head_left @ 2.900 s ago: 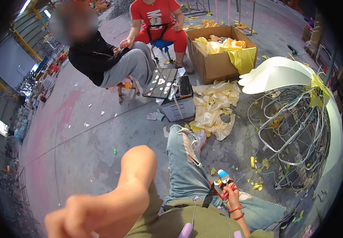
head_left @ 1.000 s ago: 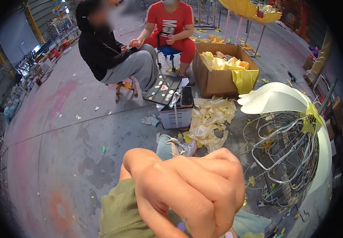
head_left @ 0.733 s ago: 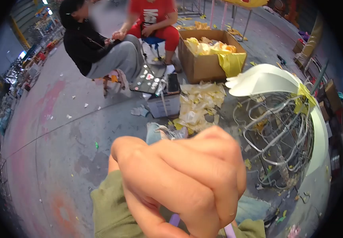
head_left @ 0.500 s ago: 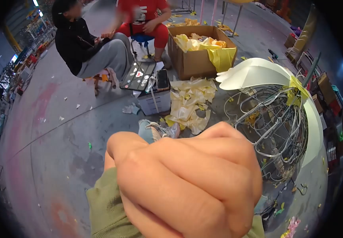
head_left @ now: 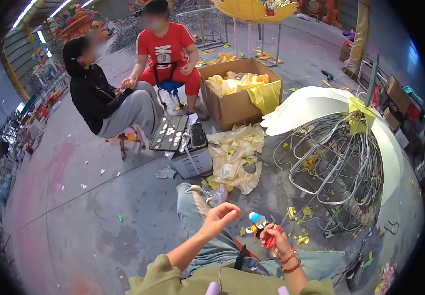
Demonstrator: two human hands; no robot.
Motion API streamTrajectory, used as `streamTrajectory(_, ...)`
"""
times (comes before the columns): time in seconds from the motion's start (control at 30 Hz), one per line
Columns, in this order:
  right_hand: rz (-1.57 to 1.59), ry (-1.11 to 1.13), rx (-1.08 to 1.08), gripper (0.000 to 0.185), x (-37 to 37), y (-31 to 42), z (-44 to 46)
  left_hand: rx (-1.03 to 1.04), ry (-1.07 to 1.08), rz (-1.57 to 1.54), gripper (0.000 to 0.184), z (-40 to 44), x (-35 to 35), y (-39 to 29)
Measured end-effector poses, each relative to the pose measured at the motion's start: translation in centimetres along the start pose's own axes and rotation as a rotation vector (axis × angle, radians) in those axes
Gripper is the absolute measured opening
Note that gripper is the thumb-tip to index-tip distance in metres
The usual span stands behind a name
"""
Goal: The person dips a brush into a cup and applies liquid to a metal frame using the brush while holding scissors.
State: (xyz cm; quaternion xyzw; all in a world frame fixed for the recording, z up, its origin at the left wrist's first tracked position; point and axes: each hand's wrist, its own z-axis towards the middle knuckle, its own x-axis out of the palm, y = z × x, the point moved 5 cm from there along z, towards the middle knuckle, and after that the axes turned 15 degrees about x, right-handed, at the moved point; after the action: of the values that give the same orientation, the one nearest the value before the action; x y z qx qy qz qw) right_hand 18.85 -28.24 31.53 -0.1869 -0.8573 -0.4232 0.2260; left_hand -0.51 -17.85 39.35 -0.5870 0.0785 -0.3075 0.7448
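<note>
My left hand (head_left: 220, 217) is above my lap with its fingers curled together; whatever may be between the fingertips is too small to tell. To its right, my right hand (head_left: 277, 241) is closed round a red-handled tool (head_left: 270, 239). A small blue-and-white item (head_left: 257, 220) is just beyond that tool, close to my right fingers; whether they hold it too is unclear. Beyond my right hand stands a frame of bent metal wires (head_left: 338, 169), with large pale curved sheets (head_left: 311, 105) and a yellow tie (head_left: 361, 115) on it.
Two seated people (head_left: 99, 96) (head_left: 165, 54) are ahead on the left. Before them are a sticker-covered case (head_left: 169, 132), a phone (head_left: 197, 133) and a bin (head_left: 192, 163). A cardboard box (head_left: 234, 105) holds yellow fabric; more fabric (head_left: 237, 152) and a glove (head_left: 166, 172) lie on the floor.
My left hand, large and close before the camera earlier, is now lower and farther off, beside my right hand. My right hand and the red-handled tool are visible again.
</note>
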Motion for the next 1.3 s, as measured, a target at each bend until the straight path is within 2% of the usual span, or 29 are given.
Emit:
streamTrajectory(0.03, -0.009, 0.002, -0.016, 0.013, 0.2, 0.4, -0.1, -0.037, -0.046, -0.05, 0.019, -0.3, -0.2, 0.3)
streamTrajectory(0.1, -0.018, -0.009, -0.025, 0.012, 0.5, 0.4, -0.6, 0.333, 0.007, 0.097, 0.029, 2.5, -0.6, -6.0)
streamTrajectory(0.2, -0.044, -0.061, -0.007, 0.01, 0.5, 0.6, -0.2, 0.812, -0.084, 0.249, 0.06, 5.0, -2.4, -20.2)
streamTrajectory(0.23, -0.041, -0.083, -0.02, 0.01, 0.3, 0.8, -0.1, 1.027, -0.205, 0.33, 0.074, 3.8, -1.7, -25.3)
streamTrajectory(0.27, -0.065, -0.075, -0.009, 0.01, 0.1, 0.7, 0.1, 1.392, -0.336, 0.018, 0.082, 1.5, -2.0, -29.3)
streamTrajectory(0.3, -0.081, -0.073, 0.004, 0.01, -0.1, 0.5, 0.1, 1.524, -0.053, 0.41, 0.083, -0.9, -1.3, -35.3)
streamTrajectory(0.53, -0.224, -0.107, 0.041, 0.013, -0.6, -0.1, 0.1, 1.495, -0.162, 0.336, 0.081, 2.2, -3.5, -31.1)
streamTrajectory(0.87, -0.372, -0.085, 0.043, 0.017, -1.0, -1.7, 0.5, 1.619, -0.542, 0.652, 0.077, -1.0, -5.2, -29.8)
streamTrajectory(0.93, -0.366, -0.075, 0.092, 0.017, -0.8, -2.4, 0.3, 1.675, -0.64, 0.721, 0.077, -1.6, -5.5, -30.0)
streamTrajectory(1.07, -0.329, -0.081, 0.052, 0.02, -0.7, -2.9, 1.1, 1.724, -0.805, 0.838, 0.075, -2.1, -5.5, -30.0)
streamTrajectory(1.17, -0.383, -0.018, 0.087, 0.018, -0.6, -4.0, 1.3, 1.707, -0.909, 0.87, 0.074, -1.3, -4.9, -28.6)
streamTrajectory(1.3, -0.454, -0.045, 0.031, 0.018, -1.0, -4.4, 1.9, 1.637, -0.986, 0.951, 0.073, -1.0, -4.7, -27.5)
